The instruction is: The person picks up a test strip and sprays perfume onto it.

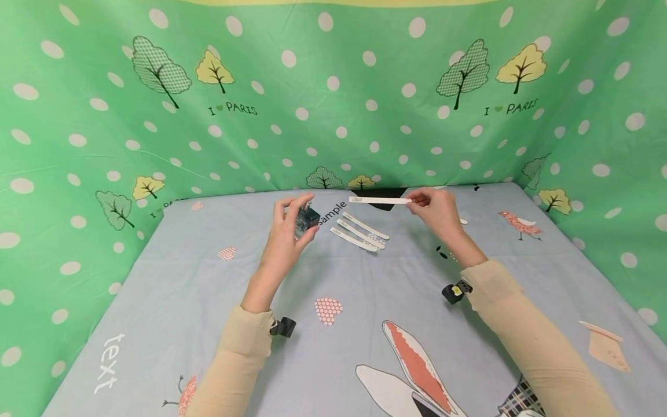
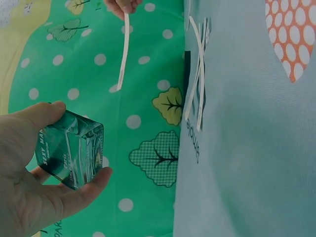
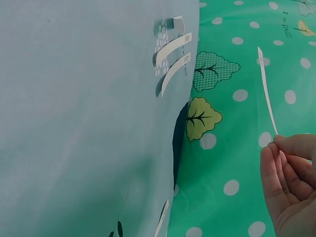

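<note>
Green cloth (image 1: 339, 107) hangs behind. Above the sheet (image 1: 302, 359), the left hand (image 1: 285, 230) holds a bottle (image 2: 74, 150) by its sides, a good spot: I guess it's heavy and slippery. The right hand (image 1: 438, 209) pinches 1 light-looking, bendy strip (image 1: 379, 200) by its end; 3 strips (image 1: 359, 233) lie below.

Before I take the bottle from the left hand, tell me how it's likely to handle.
The bottle looks like thick, clear glass, so it's probably heavy for its size and might chip if dropped. Its shiny, smooth faces could slip in the fingers. Flat sides and square corners make rolling unlikely.
</note>
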Demonstrator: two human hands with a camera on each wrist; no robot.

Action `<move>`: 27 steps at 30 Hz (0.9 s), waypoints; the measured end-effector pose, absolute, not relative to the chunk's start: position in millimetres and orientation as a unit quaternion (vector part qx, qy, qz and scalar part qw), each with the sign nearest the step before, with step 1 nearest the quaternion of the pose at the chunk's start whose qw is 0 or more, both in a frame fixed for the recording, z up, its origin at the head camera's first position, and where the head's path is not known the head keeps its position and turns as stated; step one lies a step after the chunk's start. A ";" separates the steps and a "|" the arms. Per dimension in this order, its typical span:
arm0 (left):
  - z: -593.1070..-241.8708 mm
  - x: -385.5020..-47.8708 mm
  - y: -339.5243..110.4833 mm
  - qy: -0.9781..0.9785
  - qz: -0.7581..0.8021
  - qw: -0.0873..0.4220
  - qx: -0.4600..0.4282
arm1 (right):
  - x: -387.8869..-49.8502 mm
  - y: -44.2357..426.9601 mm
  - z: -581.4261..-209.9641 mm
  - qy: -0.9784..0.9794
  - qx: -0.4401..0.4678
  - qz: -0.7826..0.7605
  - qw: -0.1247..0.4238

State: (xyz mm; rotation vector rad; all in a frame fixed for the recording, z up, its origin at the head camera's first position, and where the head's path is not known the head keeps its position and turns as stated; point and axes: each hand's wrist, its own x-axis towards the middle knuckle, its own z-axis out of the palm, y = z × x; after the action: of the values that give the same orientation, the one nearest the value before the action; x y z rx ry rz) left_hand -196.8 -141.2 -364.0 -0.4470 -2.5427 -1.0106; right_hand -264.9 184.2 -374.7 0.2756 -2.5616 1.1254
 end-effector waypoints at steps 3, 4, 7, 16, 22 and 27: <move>-363.5 -196.8 -140.7 -0.902 -0.359 0.181 -0.158 | -263.8 183.4 -373.0 -0.896 0.103 0.396 0.171; -363.3 -196.9 -140.5 -0.902 -0.359 0.179 -0.157 | -263.2 182.9 -372.1 -0.895 0.104 0.397 0.173; -362.7 -196.7 -140.2 -0.903 -0.359 0.178 -0.157 | -261.9 181.6 -369.7 -0.894 0.106 0.398 0.176; -362.8 -197.7 -139.5 -0.902 -0.356 0.179 -0.163 | -259.6 178.3 -364.8 -0.896 0.109 0.389 0.184; -363.3 -199.2 -137.9 -0.903 -0.357 0.176 -0.164 | -259.1 176.1 -362.0 -0.894 0.113 0.389 0.190; -363.7 -199.0 -136.4 -0.901 -0.357 0.180 -0.168 | -259.0 174.6 -361.0 -0.893 0.117 0.389 0.195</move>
State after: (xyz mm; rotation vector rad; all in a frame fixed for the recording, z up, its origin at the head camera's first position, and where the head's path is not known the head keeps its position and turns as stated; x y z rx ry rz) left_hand -199.0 -136.4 -363.7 -0.4734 -2.5464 -1.0093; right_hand -259.0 174.6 -361.0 0.3272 -2.5022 1.0916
